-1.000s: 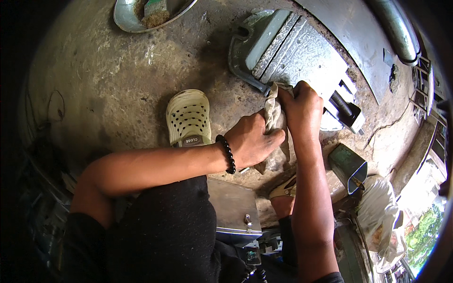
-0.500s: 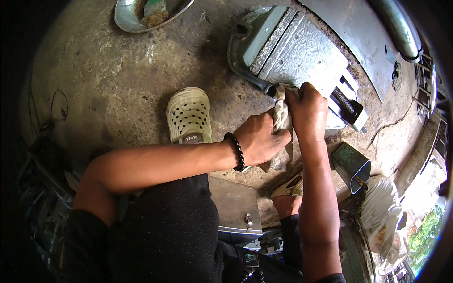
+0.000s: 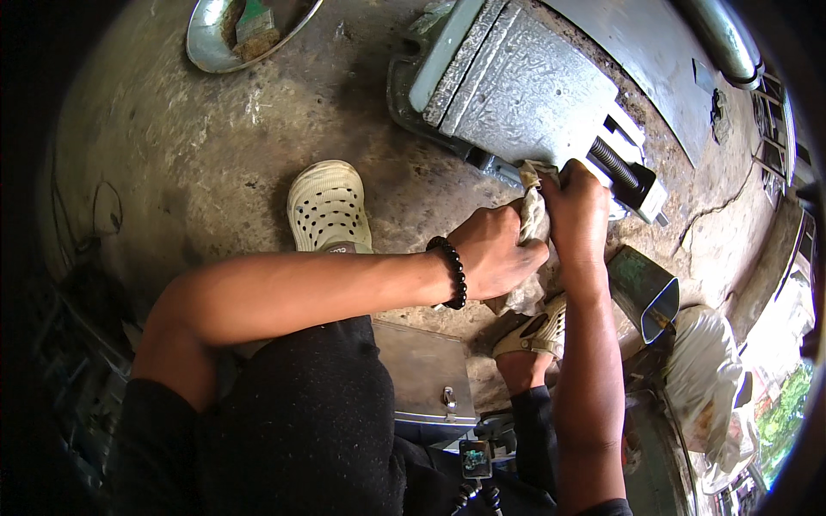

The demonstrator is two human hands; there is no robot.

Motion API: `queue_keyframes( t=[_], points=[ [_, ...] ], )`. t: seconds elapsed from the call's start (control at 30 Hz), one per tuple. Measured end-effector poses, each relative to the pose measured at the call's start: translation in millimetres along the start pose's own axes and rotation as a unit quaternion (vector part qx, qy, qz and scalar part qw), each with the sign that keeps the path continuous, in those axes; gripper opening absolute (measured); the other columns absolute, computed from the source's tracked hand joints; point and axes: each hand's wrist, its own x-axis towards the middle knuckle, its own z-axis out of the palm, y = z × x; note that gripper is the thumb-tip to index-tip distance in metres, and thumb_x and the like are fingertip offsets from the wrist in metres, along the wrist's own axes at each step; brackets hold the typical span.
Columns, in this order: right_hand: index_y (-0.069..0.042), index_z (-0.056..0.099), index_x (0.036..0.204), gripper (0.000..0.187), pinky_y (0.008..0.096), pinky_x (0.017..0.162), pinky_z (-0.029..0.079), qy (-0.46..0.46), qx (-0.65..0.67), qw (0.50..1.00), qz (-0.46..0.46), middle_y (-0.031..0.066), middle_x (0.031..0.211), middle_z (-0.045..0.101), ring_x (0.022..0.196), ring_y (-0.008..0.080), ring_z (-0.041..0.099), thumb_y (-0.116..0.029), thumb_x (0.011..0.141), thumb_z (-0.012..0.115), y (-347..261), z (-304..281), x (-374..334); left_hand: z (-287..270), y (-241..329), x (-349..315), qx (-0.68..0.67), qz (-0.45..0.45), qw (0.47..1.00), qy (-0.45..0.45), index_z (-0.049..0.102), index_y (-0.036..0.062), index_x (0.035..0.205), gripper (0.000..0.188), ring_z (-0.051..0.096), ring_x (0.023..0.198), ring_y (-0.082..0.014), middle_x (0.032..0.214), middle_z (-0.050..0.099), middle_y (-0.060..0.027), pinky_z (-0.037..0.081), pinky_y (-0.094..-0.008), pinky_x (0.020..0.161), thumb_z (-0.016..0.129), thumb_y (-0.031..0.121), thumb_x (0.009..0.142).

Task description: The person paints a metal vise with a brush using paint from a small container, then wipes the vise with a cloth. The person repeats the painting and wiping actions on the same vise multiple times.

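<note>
- At far left we record a shallow metal pan (image 3: 205, 41) on the stained floor (image 3: 163, 181); a brush (image 3: 255, 22) with a green part lies in it beside brown debris.
- Next, we find a pale perforated clog (image 3: 330, 206), toe pointing away from the wearer, with a flat metal case (image 3: 420, 365), latched at its edge, nearer the body.
- A black bead bracelet (image 3: 450, 273) circles the left wrist.
- The left hand (image 3: 499, 251) is curled into a fist, closed firmly around a twisted, soiled cloth (image 3: 535, 213).
- We locate that cloth between the two hands — its upper end just beside the vise (image 3: 533, 90), its loose lower end spreading below the left fist.
- The right hand (image 3: 580, 205) is closed as well, thumb and fingers pinching the cloth's upper part; whether its knuckles touch the vise, we cannot tell.
- Beyond it we note the vise's threaded screw (image 3: 613, 162) and, farther off, a flat metal sheet (image 3: 647, 64).
- Right of the forearm stands a green square-mouthed tube (image 3: 632, 273) — tilted — near a crumpled white sack (image 3: 701, 357).
</note>
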Motion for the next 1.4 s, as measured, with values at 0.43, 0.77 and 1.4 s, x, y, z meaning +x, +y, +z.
queue_keyframes(
  t=[0.43, 0.77, 1.4],
  points=[
    [0.003, 0.064, 0.083, 0.039, 0.0402, 0.062, 0.049, 0.040, -0.047, 0.980, 0.187, 0.0225, 0.077, 0.067, 0.062, 0.0351, 0.063, -0.030, 0.076, 0.082, 85.9, -50.5, -60.2, 49.7, 14.7, 24.3, 0.082, 0.054, 0.986, -0.133, 0.057, -0.0073, 0.098, 0.040, 0.066, 0.080, -0.0442, 0.086, 0.065, -0.0320, 0.053, -0.0477, 0.074, 0.057, 0.030, 0.083],
    [0.004, 0.067, 0.102, 0.029, 0.0261, 0.068, 0.047, -0.093, 0.507, 0.813, 0.270, 0.0064, 0.086, 0.068, 0.076, 0.0102, 0.059, -0.023, 0.092, 0.068, 72.3, -10.8, -149.0, 2.7, -2.2, -37.4, 0.129, -0.003, 0.923, -0.364, 0.061, -0.0052, 0.092, 0.030, 0.062, 0.059, -0.0168, 0.073, 0.069, -0.0106, 0.051, -0.0357, 0.053, 0.061, 0.025, 0.093],
    [0.004, 0.059, 0.123, 0.040, 0.0367, 0.084, 0.052, 0.001, 0.578, 0.807, 0.121, 0.0196, 0.099, 0.069, 0.093, 0.0243, 0.066, -0.028, 0.098, 0.061, -24.1, 2.9, -161.9, -37.9, 12.8, -99.3, -0.082, 0.006, 0.931, -0.355, 0.007, 0.0046, 0.157, 0.091, 0.050, 0.128, -0.0318, 0.148, 0.042, -0.0225, 0.038, -0.0428, 0.108, 0.064, 0.036, 0.094]
  ],
)
